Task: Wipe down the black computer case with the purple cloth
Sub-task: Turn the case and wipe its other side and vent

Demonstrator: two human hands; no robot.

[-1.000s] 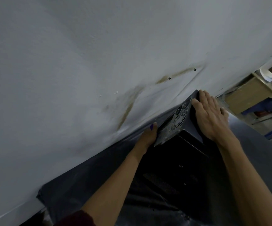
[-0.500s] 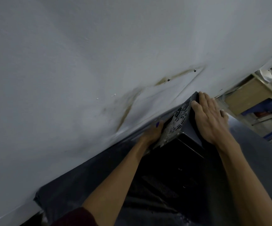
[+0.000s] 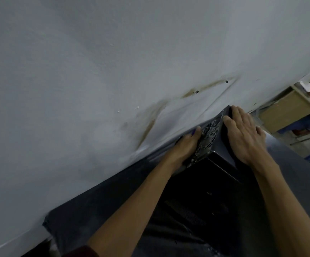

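while the right hand (image 3: 248, 138) is laid flat and released on the black computer case (image 3: 222, 151), seemingly to steady it, the left hand (image 3: 185, 145) is pressed to the rear panel (image 3: 209, 134) over a sliver of purple cloth (image 3: 193, 133); its grip cannot be told. between the hands, the case is laid lengthwise, rear pointed past them at the wall (image 3: 113, 71).

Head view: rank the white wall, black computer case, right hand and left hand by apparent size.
1. White wall, filling most of the frame.
2. Black computer case.
3. Right hand and left hand: near alike, so not ranked against each other.
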